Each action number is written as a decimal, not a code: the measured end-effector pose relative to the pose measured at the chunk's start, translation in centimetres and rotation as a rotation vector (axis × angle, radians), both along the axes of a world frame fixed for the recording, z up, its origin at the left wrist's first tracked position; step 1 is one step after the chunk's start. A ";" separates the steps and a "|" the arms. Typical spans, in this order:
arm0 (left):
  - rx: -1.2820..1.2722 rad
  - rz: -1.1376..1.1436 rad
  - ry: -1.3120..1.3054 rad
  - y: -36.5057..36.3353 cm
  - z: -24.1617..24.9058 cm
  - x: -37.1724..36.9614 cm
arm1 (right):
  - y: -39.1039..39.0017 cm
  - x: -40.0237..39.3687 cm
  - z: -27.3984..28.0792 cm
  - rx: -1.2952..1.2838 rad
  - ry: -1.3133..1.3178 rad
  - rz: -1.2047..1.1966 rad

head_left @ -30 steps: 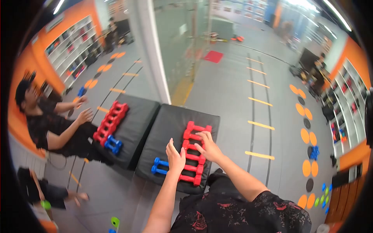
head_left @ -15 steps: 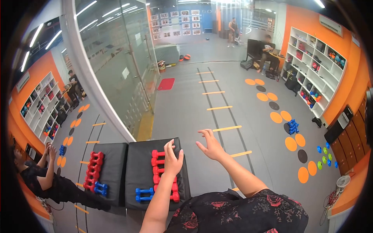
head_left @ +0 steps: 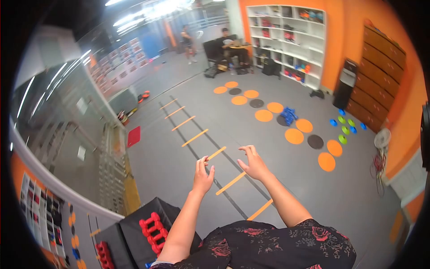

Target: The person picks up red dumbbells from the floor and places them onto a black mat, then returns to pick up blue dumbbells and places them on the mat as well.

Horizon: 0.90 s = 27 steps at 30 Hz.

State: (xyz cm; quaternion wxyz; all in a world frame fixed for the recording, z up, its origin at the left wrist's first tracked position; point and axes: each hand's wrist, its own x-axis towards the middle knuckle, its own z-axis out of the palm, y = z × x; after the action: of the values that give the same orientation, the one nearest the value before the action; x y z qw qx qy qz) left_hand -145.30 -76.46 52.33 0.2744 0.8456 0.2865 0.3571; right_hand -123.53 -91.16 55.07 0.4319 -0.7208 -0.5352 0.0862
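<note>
Gray floor (head_left: 156, 166) | left hand (head_left: 204, 180), right hand (head_left: 256, 167) up above ladder (head_left: 230, 183), thumbs and fingers apart (just air!) | red weights (head_left: 154, 231) left of ladder

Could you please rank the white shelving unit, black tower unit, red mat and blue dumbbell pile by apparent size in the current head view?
1. White shelving unit
2. Black tower unit
3. Red mat and blue dumbbell pile: too alike to rank

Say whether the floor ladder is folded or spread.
Spread: the ladder lies flat along the floor, its orange rungs spaced apart.
</note>
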 end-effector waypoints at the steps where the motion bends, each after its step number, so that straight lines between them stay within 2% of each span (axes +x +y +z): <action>1: 0.001 -0.041 0.021 -0.3 -0.1 1.9 | -1.2 1.5 -0.5 0.001 0.021 -0.041; 10: 0.040 -0.402 0.166 -0.3 -2.3 17.5 | -8.1 10.3 -2.7 -0.059 0.152 -0.342; 13: 0.116 -0.432 0.178 0.4 -2.3 21.5 | -7.9 12.6 -2.4 -0.052 0.136 -0.400; 18: 0.097 -0.523 0.174 3.2 -2.3 26.7 | -5.7 16.0 -2.4 -0.088 0.119 -0.490; 27: 0.102 -0.647 0.072 14.5 -1.7 38.3 | 4.3 25.1 -2.3 -0.126 0.069 -0.584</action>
State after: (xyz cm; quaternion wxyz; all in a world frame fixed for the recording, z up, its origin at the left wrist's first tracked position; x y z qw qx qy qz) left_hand -107.04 -61.97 50.67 0.3205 0.9176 -0.0058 0.2350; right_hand -98.43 -86.85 52.81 0.4109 -0.8661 -0.2841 0.0157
